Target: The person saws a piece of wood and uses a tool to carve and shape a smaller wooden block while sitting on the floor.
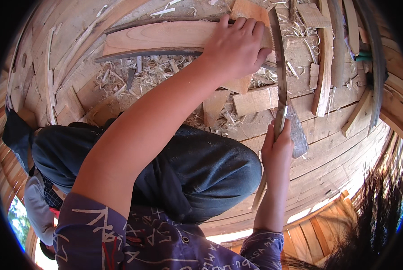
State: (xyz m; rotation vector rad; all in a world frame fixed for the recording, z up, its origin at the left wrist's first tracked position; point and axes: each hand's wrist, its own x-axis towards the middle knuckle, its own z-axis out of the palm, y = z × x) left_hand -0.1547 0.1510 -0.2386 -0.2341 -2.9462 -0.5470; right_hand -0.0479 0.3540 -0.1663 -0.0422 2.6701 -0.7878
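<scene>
Currently, saw (280, 63): pointing away from the person, blade running along the board's right end, toothed edge turned left; contact between teeth and wood cannot be confirmed.
Right hand (280, 143): closed firmly round the saw's handle (281, 118); the handle's tail comes out below the hand, beside the forearm.
Left hand (239, 42): laid across the board near its right end, fingers bent at the far edge, thumb reaching toward the blade; whether the fingertips grip underneath cannot be told.
Board (161, 38): lying crosswise beyond the knees, pale face up, long edges dark; left end extends well past the left hand, right end just beside the blade.
Far edge: an orange-brown piece (251, 10) shows beyond the board.
Near edge: shavings (138, 74) lie between board and knees (224, 168).
Left of blade: block (254, 101) on the floor, its right end just beside the saw.
Right of blade: floor (323, 132) with shavings, then a plank (324, 67), apart from the saw.
Beside right hand: grey piece (298, 132), close on the right.
Floor limit: bright gap (361, 173) at lower right, passing near the right forearm in view.
</scene>
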